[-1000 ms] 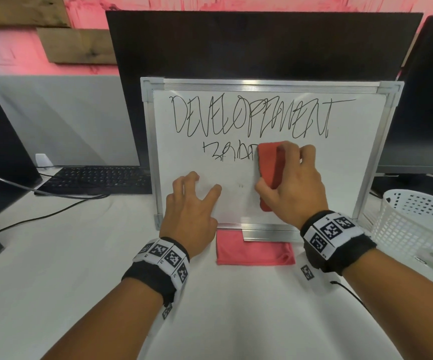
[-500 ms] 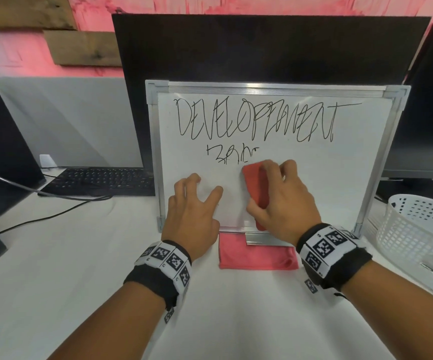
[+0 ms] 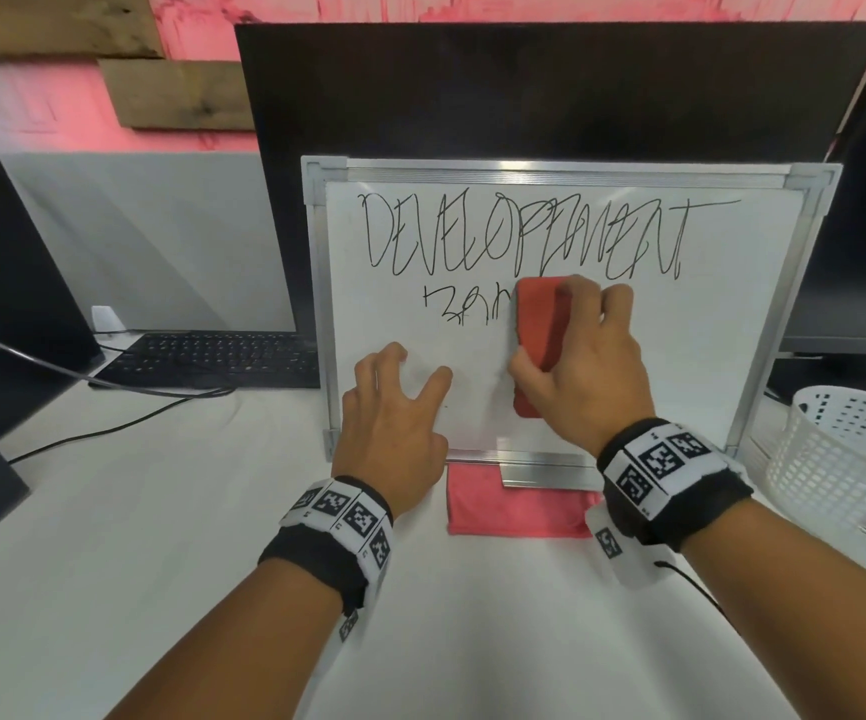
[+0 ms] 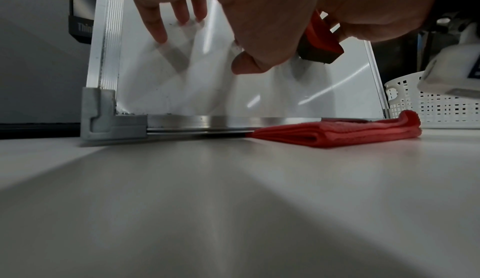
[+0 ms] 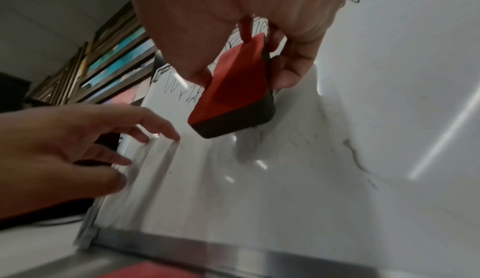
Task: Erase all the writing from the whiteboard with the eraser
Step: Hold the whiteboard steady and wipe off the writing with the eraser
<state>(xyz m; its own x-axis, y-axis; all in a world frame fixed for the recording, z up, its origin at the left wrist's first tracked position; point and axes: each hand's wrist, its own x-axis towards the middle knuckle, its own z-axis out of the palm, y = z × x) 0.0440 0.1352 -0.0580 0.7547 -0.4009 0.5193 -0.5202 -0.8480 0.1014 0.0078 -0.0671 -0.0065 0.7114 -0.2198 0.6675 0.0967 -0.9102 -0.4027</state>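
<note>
A metal-framed whiteboard (image 3: 722, 324) leans upright against a monitor. Black writing "DEVELOPMENT" (image 3: 519, 239) runs across its top, and a shorter scrawl (image 3: 464, 306) sits below it. My right hand (image 3: 584, 371) grips a red eraser (image 3: 540, 330) with a black felt pad (image 5: 241, 122) and holds it flat on the board over the right end of the scrawl. My left hand (image 3: 394, 407) has spread fingers pressing the lower left of the board (image 4: 161, 89). The eraser (image 4: 319, 40) also shows in the left wrist view.
A folded red cloth (image 3: 519, 506) lies under the board's tray on the white table (image 3: 213, 511). A white plastic basket (image 3: 846, 454) stands at the right. A black keyboard (image 3: 213, 358) and cables lie at the left, with dark monitors (image 3: 5, 283) on both sides.
My right hand slid the eraser down to the board's bottom edge, then back up over the lower scrawl, whose right part is gone. The left hand stayed put.
</note>
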